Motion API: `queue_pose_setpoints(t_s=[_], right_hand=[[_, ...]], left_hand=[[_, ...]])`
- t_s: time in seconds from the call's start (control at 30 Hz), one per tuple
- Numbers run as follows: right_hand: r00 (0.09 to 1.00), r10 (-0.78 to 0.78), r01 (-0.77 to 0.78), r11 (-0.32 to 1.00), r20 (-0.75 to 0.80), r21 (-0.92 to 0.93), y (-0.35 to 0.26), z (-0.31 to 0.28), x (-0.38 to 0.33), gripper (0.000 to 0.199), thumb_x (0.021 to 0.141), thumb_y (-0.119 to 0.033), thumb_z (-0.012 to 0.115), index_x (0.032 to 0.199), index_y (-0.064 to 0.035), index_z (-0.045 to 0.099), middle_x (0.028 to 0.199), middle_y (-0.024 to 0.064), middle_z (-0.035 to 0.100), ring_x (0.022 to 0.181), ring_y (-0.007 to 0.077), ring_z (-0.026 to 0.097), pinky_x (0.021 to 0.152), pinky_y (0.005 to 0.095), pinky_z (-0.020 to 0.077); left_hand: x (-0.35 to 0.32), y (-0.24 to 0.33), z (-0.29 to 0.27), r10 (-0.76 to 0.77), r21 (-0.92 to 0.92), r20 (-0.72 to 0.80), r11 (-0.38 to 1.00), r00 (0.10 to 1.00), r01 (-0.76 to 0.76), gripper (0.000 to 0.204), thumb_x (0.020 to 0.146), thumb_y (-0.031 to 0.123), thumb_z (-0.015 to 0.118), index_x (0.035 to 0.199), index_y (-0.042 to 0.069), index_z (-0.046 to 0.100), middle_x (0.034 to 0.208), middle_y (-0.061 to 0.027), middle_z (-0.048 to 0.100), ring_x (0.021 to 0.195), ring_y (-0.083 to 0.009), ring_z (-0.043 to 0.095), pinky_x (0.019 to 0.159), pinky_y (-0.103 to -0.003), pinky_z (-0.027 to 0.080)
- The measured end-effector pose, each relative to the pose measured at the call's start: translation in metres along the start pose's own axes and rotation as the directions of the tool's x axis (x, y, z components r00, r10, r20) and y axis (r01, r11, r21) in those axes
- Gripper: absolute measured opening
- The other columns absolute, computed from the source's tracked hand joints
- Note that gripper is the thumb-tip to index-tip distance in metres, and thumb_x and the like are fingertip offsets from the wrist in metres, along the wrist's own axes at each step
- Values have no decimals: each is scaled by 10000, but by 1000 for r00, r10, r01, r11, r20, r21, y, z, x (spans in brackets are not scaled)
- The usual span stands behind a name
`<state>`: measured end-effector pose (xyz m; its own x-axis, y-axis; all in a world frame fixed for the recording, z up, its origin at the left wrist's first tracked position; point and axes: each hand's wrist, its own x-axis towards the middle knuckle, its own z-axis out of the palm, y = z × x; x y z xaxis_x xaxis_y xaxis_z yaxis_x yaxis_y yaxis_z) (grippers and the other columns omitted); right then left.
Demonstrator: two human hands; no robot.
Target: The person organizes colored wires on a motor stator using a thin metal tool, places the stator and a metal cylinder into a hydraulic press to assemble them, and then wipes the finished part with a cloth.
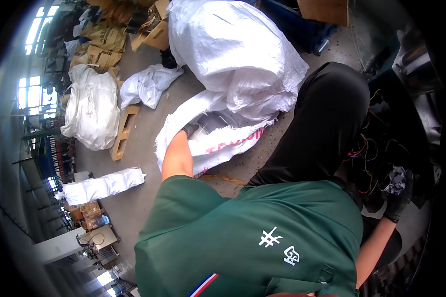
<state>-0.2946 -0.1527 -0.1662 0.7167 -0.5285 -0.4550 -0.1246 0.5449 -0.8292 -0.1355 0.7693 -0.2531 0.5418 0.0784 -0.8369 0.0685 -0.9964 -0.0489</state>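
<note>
My left hand [189,129], in a dark glove, reaches into the mouth of a large white woven sack [235,47]. The sack's folds hide its fingers. Pale, see-through plastic [215,121] shows inside the opening, close to that hand. Far to the right, my right hand [399,200], also gloved, is closed around a crumpled silvery wad [395,180]. Just left of it lies a dark heap of parts with thin coloured wires [364,151]. The sack lies bulging on the floor in front of my bent knee.
A full white sack [91,106] rests on a wooden pallet [125,131] to the left, beside a slack white bag [151,85]. Nearer me lies a long white bundle [104,186]. An open cardboard box [156,29] and brown sacks [106,42] stand farther back.
</note>
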Motion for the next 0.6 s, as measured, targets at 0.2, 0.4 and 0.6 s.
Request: queue_pose_setpoints(t_s=[0.2, 0.4, 0.6], right_hand=[[997, -7, 5, 1000, 76, 19, 5, 3, -7, 310, 1008, -212, 631, 1265, -42, 668, 1283, 86, 668, 1198, 224, 618, 1054, 349, 481], [943, -16, -56, 977, 333, 205, -26, 99, -53, 219, 945, -207, 691, 1088, -46, 650, 1035, 74, 669, 973, 218, 640, 922, 346, 518], [937, 25, -101, 974, 349, 203, -38, 113, -72, 662, 869, -263, 695, 1444, 16, 522, 1390, 184, 623, 1181, 271, 652, 1037, 383, 520]], left_hand=[[15, 37, 11, 314, 165, 73, 932, 947, -322, 345, 888, 292, 665, 1113, 41, 740, 1123, -211, 741, 1039, -354, 711, 923, -427, 535], [-56, 121, -21, 181, -230, -216, 946, 959, -230, 650, 740, 304, 801, 1327, 61, 662, 1349, -198, 660, 1252, -318, 621, 1087, -382, 452], [-142, 195, -121, 62, -669, -620, 479, 783, -568, 602, 768, 164, 835, 1297, -22, 616, 1099, -93, 703, 957, -204, 675, 854, -337, 564]])
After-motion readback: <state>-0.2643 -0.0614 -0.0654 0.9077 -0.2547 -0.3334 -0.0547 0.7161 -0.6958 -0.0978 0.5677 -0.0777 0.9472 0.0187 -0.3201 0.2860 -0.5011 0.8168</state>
